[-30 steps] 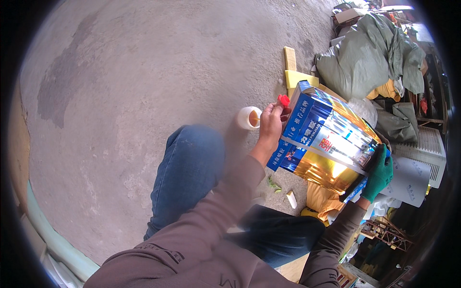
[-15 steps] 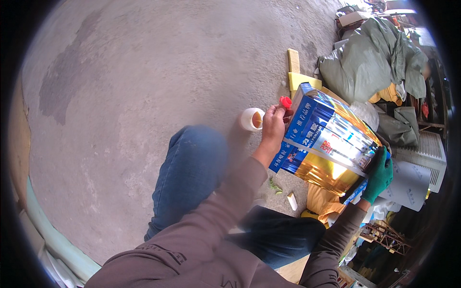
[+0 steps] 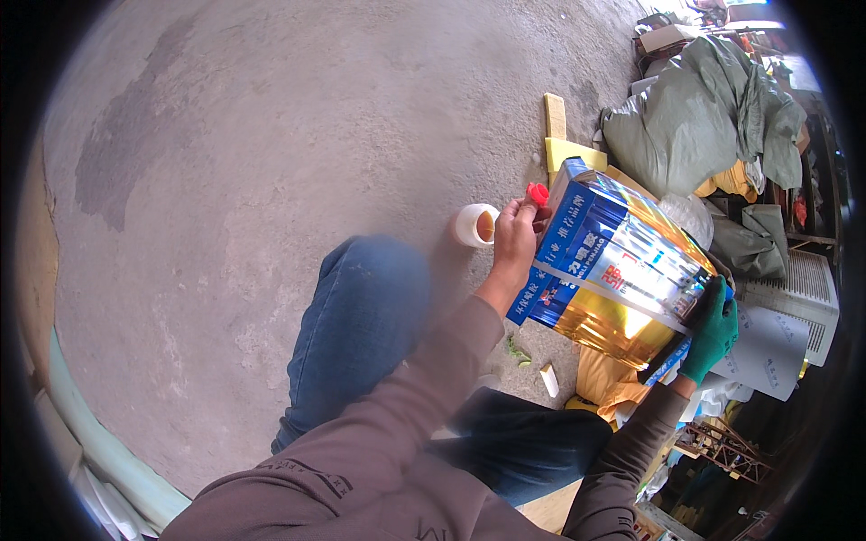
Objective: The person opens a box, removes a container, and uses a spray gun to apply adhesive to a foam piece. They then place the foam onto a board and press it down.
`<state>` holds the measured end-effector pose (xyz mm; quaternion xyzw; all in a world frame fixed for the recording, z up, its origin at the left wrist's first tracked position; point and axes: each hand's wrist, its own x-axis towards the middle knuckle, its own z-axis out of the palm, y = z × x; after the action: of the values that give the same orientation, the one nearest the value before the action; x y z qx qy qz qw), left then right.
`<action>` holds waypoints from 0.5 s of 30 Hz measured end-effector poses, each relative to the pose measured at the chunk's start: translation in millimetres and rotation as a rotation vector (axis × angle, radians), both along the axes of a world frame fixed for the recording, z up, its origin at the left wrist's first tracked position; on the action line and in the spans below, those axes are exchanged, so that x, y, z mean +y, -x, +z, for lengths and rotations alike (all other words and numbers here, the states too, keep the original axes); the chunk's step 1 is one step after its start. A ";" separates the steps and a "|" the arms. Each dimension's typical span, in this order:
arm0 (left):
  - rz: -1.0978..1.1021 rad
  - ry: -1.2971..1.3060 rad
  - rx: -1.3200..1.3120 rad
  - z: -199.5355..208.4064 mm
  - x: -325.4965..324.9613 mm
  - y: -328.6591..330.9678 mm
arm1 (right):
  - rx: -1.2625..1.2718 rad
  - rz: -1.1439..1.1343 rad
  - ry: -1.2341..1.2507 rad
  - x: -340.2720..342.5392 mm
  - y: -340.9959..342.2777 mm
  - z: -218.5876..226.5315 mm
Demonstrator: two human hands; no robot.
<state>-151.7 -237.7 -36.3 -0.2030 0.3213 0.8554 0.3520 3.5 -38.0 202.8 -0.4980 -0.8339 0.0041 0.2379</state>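
A large metal can (image 3: 622,261), blue, gold and silver, lies tilted across my front with its blue end toward the left. My right hand (image 3: 713,334), in a green glove, grips its far right end. My bare left hand (image 3: 516,236) is at the blue end, the fingers closed around a small red cap (image 3: 538,194) and close against the can. Just left of those fingers, a round white pot (image 3: 473,225) stands on the floor with amber liquid inside. A thin amber streak shows at the pot's mouth; the can's opening is hidden.
Yellow foam pieces (image 3: 575,155) and a wooden block (image 3: 554,115) lie beyond the can. A grey-green sack (image 3: 667,131), an orange bag (image 3: 606,379) and a white slatted panel (image 3: 807,298) crowd the right. A small white block (image 3: 549,380) lies near my knees (image 3: 361,307).
Both hands and the can hold nearly the same pose. The whole view has shifted very slightly.
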 end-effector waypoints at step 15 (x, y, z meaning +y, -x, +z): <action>-0.054 0.324 0.087 -3.4 -7.5 2.6 | 0.002 0.106 -0.018 4.6 7.6 4.0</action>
<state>-154.2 -245.1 -39.6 -0.2111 0.4754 0.7905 0.3232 -4.1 -33.5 206.8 -0.4508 -0.8589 0.0097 0.2427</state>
